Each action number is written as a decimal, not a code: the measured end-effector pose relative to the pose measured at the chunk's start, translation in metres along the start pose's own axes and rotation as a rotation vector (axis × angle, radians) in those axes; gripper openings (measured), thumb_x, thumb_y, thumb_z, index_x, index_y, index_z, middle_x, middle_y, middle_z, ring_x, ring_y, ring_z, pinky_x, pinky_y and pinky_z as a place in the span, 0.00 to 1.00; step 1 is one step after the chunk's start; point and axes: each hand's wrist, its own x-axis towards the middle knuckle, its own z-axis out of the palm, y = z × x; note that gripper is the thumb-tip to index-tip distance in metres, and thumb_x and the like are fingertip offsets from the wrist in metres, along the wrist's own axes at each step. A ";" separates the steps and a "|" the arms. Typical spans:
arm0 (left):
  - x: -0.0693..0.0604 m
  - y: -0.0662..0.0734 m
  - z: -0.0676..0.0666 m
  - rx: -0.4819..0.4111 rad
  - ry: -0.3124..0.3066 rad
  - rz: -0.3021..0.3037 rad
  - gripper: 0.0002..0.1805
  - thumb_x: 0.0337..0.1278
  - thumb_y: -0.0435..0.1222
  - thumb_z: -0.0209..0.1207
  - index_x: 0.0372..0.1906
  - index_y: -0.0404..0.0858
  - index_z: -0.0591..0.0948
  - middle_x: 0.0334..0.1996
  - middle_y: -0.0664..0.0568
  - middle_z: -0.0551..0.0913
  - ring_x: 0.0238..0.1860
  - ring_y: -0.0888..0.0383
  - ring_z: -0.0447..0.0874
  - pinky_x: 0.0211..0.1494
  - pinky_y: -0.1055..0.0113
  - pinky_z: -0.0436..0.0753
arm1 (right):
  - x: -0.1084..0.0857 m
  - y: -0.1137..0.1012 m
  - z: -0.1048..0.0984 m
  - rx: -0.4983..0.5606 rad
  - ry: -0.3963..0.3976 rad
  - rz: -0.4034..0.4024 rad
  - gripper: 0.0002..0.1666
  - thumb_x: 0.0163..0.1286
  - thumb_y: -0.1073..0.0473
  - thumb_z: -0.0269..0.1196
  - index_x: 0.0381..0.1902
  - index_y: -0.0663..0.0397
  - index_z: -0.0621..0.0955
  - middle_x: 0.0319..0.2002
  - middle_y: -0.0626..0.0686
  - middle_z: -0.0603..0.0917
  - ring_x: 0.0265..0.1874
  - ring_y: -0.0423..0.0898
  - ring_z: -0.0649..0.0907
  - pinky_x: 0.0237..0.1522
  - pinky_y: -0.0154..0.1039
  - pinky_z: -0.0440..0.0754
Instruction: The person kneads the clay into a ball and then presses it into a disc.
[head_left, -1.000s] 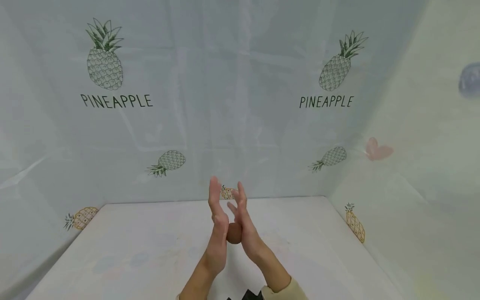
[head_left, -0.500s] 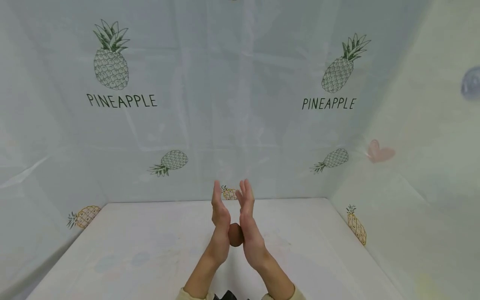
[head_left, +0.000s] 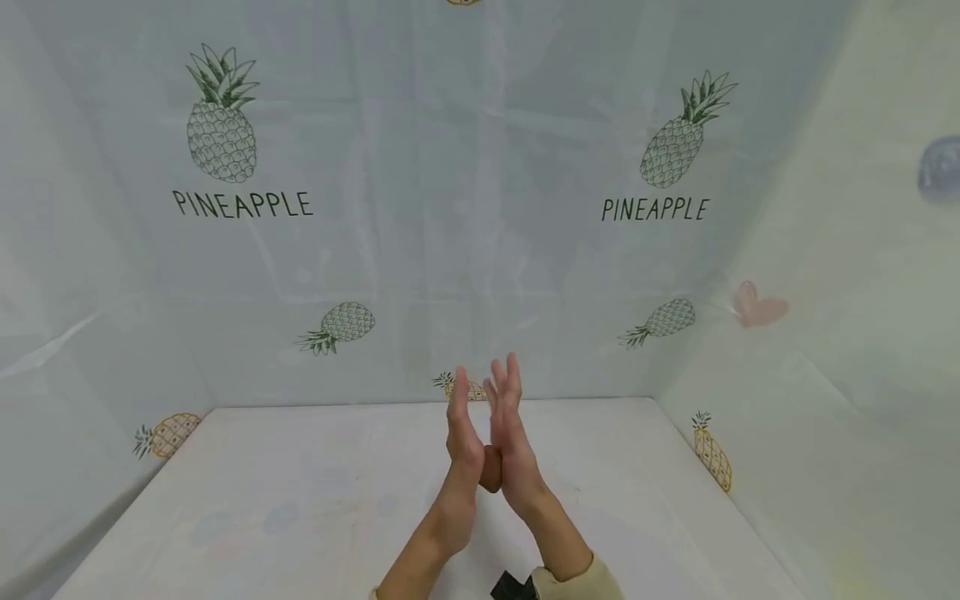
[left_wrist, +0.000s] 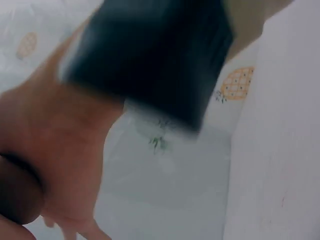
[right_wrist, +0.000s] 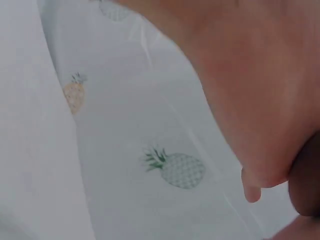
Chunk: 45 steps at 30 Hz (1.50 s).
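Observation:
Between my two palms sits a smooth brown clay-like ball [head_left: 491,469], pressed from both sides and now slightly uneven in outline. My left hand [head_left: 462,462] is on its left, fingers straight and pointing up and away. On the other side my right hand [head_left: 516,458] lies flat against it, its fingers also extended and a little spread. The left wrist view has the brown ball [left_wrist: 19,192] at its lower left, against a palm. Only an edge of the ball [right_wrist: 305,180] shows in the right wrist view. The palms hide most of its sides.
A white table [head_left: 300,475] lies beneath the hands. Pale sheeting [head_left: 420,208] printed with pineapples stands behind and to both sides. A black device [head_left: 513,586] sits near the right sleeve [head_left: 581,583].
Both hands have shifted rightward with the ball between them, rubbing against each other. The ball's visible outline went from round to egg-shaped, then to more uneven.

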 end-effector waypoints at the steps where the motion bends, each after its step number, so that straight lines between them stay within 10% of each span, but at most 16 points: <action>1: 0.001 0.000 -0.003 0.012 0.027 0.002 0.34 0.86 0.58 0.24 0.85 0.66 0.27 0.85 0.64 0.23 0.83 0.53 0.14 0.71 0.20 0.24 | 0.000 0.001 0.003 0.029 -0.041 0.045 0.35 0.87 0.39 0.23 0.84 0.23 0.26 0.86 0.45 0.27 0.85 0.56 0.33 0.77 0.72 0.26; 6: 0.007 0.000 -0.025 0.027 0.113 0.012 0.37 0.82 0.64 0.25 0.85 0.67 0.29 0.85 0.66 0.22 0.83 0.53 0.15 0.74 0.23 0.25 | -0.003 -0.002 0.021 0.124 -0.152 0.205 0.37 0.86 0.32 0.21 0.84 0.23 0.25 0.86 0.44 0.27 0.86 0.56 0.36 0.81 0.66 0.32; 13: 0.014 -0.011 -0.046 0.004 0.210 -0.004 0.34 0.82 0.61 0.22 0.85 0.68 0.29 0.84 0.70 0.23 0.83 0.57 0.14 0.77 0.24 0.28 | -0.008 -0.014 0.036 0.139 -0.177 0.138 0.38 0.84 0.30 0.17 0.83 0.25 0.22 0.85 0.40 0.25 0.85 0.53 0.31 0.79 0.69 0.26; 22: 0.010 -0.018 -0.007 0.033 0.086 -0.008 0.34 0.83 0.60 0.19 0.84 0.65 0.26 0.84 0.68 0.19 0.82 0.58 0.10 0.74 0.29 0.16 | -0.004 -0.021 0.015 -0.013 -0.008 -0.150 0.36 0.84 0.36 0.16 0.83 0.26 0.23 0.84 0.35 0.22 0.84 0.48 0.25 0.74 0.68 0.15; 28: 0.003 -0.004 0.010 -0.034 -0.025 -0.019 0.35 0.79 0.66 0.16 0.83 0.68 0.25 0.83 0.72 0.17 0.82 0.57 0.09 0.71 0.28 0.13 | 0.000 -0.015 -0.003 -0.084 0.038 -0.176 0.37 0.85 0.35 0.18 0.83 0.27 0.23 0.83 0.33 0.20 0.83 0.47 0.23 0.72 0.70 0.14; 39: 0.006 0.004 -0.016 0.117 0.071 0.163 0.38 0.81 0.64 0.15 0.84 0.57 0.24 0.84 0.62 0.16 0.83 0.59 0.09 0.72 0.34 0.10 | 0.003 0.011 0.014 -0.030 -0.035 0.167 0.35 0.85 0.33 0.18 0.82 0.23 0.21 0.81 0.34 0.17 0.82 0.48 0.22 0.76 0.70 0.21; 45: 0.013 -0.014 -0.045 0.182 0.181 0.068 0.41 0.78 0.67 0.17 0.84 0.57 0.22 0.83 0.64 0.15 0.81 0.60 0.05 0.72 0.35 0.09 | -0.004 0.012 0.033 0.118 -0.118 0.280 0.39 0.84 0.29 0.20 0.81 0.24 0.19 0.83 0.40 0.20 0.84 0.55 0.28 0.76 0.74 0.25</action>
